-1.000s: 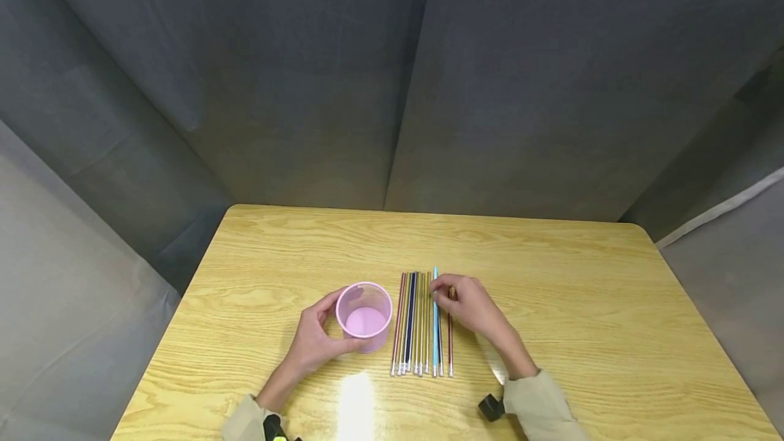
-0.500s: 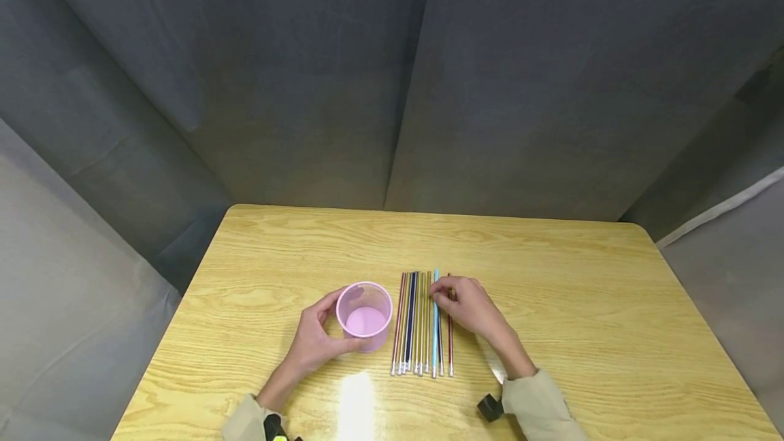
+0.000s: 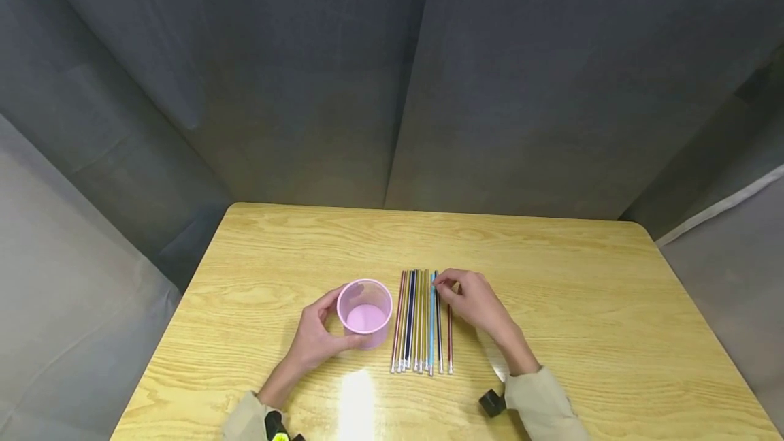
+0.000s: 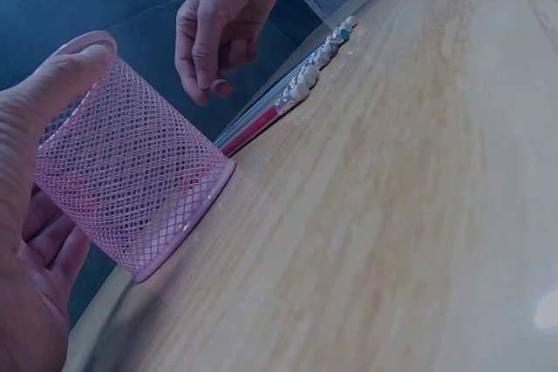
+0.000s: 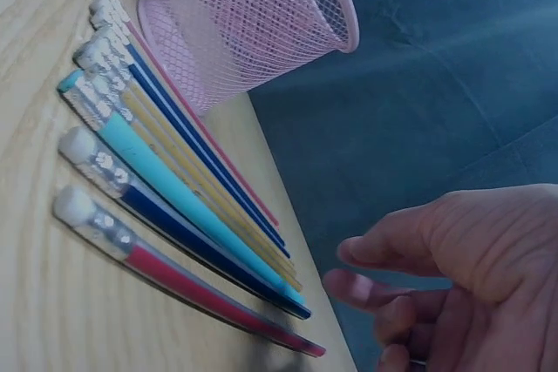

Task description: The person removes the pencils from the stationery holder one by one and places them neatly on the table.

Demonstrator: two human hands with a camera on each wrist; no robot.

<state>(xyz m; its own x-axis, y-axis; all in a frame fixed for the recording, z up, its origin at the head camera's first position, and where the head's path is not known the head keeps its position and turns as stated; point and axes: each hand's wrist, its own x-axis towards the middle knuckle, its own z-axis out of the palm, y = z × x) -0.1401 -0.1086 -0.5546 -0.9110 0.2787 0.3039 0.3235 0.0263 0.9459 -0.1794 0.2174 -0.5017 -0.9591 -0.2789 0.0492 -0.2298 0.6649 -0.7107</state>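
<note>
My left hand [image 3: 318, 342] grips a pink mesh pencil cup [image 4: 144, 158], thumb at its rim and fingers round the far side. The cup stands upright on the table, and its floor shows bare in the head view. To its right lies a row of pencils with eraser ends toward me: red, gold, dark blue and one light blue pencil [image 5: 166, 163]. My right hand [image 3: 474, 298] hovers at the far end of that light blue one, fingers bent, thumb and forefinger slightly apart with nothing between them. Right of it lie a dark blue pencil [image 5: 200, 246] and a red pencil [image 5: 209, 294].
The wooden table [image 3: 582, 278] extends to both sides and beyond the pencils. Grey cloth [image 3: 490, 87] hangs behind its far edge and at the sides. Light glares off the tabletop near the front.
The light blue pencil has shifted left, closer to the gold ones, and a gap shows between it and the dark blue one. My right hand has lifted slightly away; my left stays at the cup.
</note>
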